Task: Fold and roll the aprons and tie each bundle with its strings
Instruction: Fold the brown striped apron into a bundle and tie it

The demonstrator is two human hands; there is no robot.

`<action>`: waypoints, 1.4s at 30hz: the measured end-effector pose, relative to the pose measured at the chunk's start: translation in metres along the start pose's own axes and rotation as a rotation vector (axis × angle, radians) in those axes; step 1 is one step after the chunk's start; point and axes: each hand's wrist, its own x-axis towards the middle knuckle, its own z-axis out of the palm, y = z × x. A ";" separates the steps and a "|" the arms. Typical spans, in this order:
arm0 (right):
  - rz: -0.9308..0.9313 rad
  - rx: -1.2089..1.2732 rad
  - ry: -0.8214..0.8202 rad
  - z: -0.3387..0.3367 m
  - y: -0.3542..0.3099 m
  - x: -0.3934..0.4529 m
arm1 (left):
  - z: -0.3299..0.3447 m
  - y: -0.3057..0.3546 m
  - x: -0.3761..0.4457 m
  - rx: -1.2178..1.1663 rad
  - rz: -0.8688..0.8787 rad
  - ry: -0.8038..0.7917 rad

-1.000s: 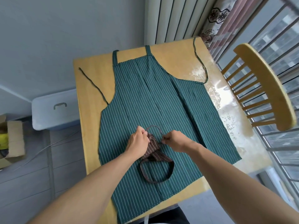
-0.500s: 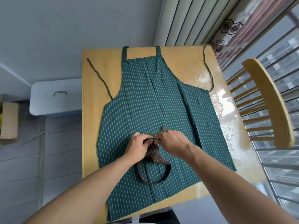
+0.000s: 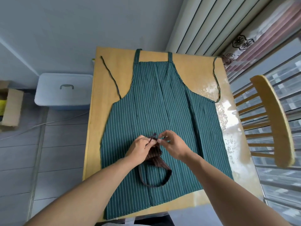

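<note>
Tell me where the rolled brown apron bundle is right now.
In the head view, the brown bundle sits low and centre on the green apron, pinched between the left hand and right hand.

No legible text, label, brand or number anywhere I look — the cardboard box (image 3: 11,110) at left frame edge shows no readable print.

Much of the brown striped apron bundle (image 3: 154,154) lies hidden under the left hand (image 3: 140,148), and the knot of its strings, between the two hands' fingertips (image 3: 159,140), is too small and blurred to read. The green striped apron's (image 3: 162,103) neck loop drops out of sight behind the tabletop's (image 3: 114,66) far edge. The cardboard box (image 3: 11,108), left of the tabletop, is cut by the frame.
</note>
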 end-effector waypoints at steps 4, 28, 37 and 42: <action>0.057 -0.207 -0.024 0.010 0.005 -0.005 | -0.006 -0.001 0.000 0.032 0.082 0.033; -0.089 -0.254 0.241 0.054 -0.019 -0.004 | -0.001 -0.013 -0.007 -0.193 -0.060 0.144; -0.016 -0.139 0.059 0.028 -0.009 -0.004 | 0.015 -0.030 -0.018 0.115 0.030 0.412; 0.031 -0.045 -0.049 -0.001 -0.006 -0.003 | 0.005 -0.031 -0.015 0.140 0.060 0.366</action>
